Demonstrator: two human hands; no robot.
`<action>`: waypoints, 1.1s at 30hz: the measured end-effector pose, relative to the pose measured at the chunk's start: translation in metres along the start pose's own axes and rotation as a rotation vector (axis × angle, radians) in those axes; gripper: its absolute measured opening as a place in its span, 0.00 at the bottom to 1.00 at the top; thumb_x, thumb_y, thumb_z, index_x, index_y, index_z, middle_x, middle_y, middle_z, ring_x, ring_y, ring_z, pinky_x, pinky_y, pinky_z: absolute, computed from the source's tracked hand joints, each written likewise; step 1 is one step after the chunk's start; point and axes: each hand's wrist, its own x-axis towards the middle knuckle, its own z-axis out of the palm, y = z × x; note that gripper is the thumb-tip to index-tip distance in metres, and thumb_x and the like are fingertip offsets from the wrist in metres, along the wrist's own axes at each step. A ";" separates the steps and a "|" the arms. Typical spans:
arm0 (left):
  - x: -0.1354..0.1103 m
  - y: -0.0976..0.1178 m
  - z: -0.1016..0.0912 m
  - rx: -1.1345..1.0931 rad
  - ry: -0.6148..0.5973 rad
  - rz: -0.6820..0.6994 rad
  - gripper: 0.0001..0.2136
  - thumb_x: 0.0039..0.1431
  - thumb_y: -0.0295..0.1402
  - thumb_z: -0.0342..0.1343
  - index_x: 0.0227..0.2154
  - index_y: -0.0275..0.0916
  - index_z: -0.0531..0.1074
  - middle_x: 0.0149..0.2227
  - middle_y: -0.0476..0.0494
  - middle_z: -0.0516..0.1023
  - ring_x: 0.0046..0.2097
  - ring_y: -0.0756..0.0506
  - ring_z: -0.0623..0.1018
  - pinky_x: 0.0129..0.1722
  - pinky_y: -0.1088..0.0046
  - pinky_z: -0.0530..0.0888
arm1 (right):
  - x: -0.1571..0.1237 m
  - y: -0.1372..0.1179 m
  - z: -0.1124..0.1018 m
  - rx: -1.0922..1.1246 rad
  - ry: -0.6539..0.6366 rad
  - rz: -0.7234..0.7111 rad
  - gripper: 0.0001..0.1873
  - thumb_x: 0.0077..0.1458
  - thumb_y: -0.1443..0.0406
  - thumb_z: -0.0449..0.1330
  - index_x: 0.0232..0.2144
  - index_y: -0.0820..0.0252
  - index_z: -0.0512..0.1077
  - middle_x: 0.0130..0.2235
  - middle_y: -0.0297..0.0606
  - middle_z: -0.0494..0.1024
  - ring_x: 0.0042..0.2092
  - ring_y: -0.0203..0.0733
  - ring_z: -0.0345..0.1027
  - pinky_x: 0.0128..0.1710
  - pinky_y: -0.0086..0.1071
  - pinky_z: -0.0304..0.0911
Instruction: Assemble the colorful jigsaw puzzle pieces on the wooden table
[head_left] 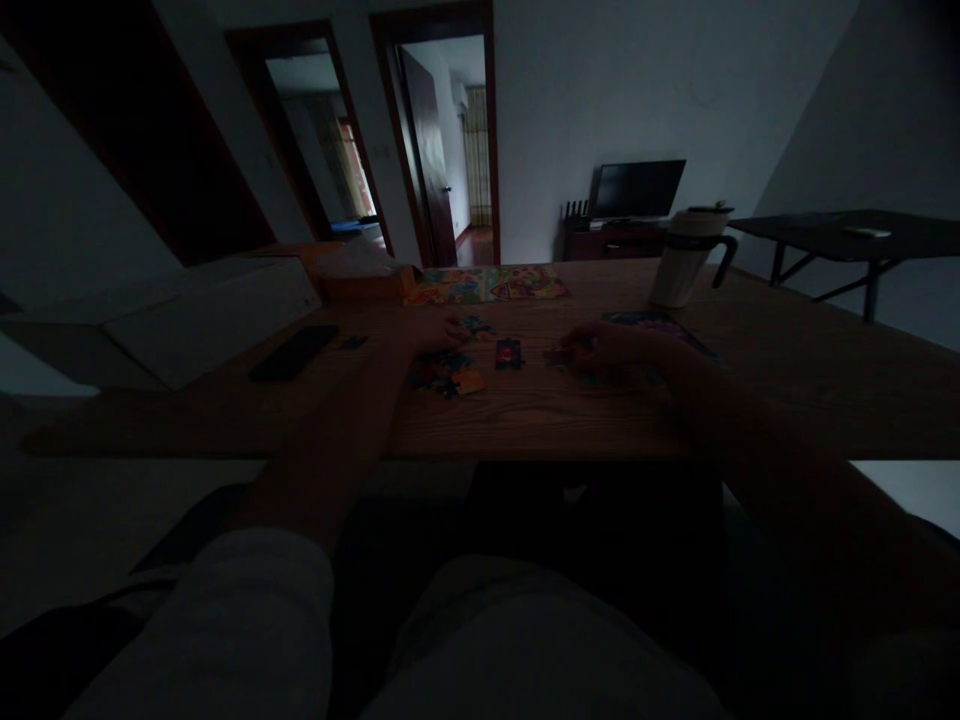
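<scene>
Dim light blurs the detail. My left hand (431, 333) lies low over the table beside a heap of loose jigsaw pieces (442, 374), its fingers loosely apart with nothing visible in them. More pieces (477, 326) lie just past its fingertips. To the right, my right hand (609, 345) is closed in a pinch on a puzzle piece (556, 356) close to the tabletop. Between the hands sits a small dark block of joined puzzle pieces (508, 354) with a red picture. A dark, colourful sheet (656, 325) is partly covered by my right hand and forearm.
The wooden table (780, 370) also bears a colourful picture sheet (491, 284), an orange box (367, 285), a white box (210, 315), a black phone-like slab (296, 352) and a stray piece (353, 342). A pale handled tumbler (679, 265) stands at the back right.
</scene>
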 end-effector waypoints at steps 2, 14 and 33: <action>-0.001 0.000 0.000 -0.036 -0.041 -0.022 0.14 0.51 0.30 0.61 0.42 0.39 0.76 0.47 0.42 0.82 0.45 0.44 0.79 0.46 0.69 0.72 | -0.001 -0.002 0.000 -0.003 0.010 0.026 0.32 0.50 0.50 0.69 0.56 0.50 0.73 0.52 0.40 0.80 0.48 0.53 0.76 0.47 0.40 0.71; -0.004 0.017 0.008 -0.052 0.121 -0.026 0.19 0.54 0.26 0.62 0.50 0.36 0.72 0.46 0.41 0.80 0.48 0.42 0.78 0.51 0.65 0.73 | 0.001 -0.010 0.003 -0.033 -0.004 0.018 0.39 0.47 0.50 0.70 0.61 0.49 0.69 0.54 0.42 0.79 0.49 0.54 0.76 0.46 0.39 0.72; 0.030 0.105 0.046 -0.288 0.102 0.098 0.15 0.60 0.29 0.57 0.50 0.35 0.70 0.46 0.37 0.79 0.41 0.46 0.80 0.36 0.74 0.76 | 0.003 -0.009 0.006 0.014 -0.012 -0.021 0.37 0.48 0.51 0.70 0.59 0.52 0.70 0.59 0.42 0.75 0.54 0.53 0.73 0.54 0.41 0.69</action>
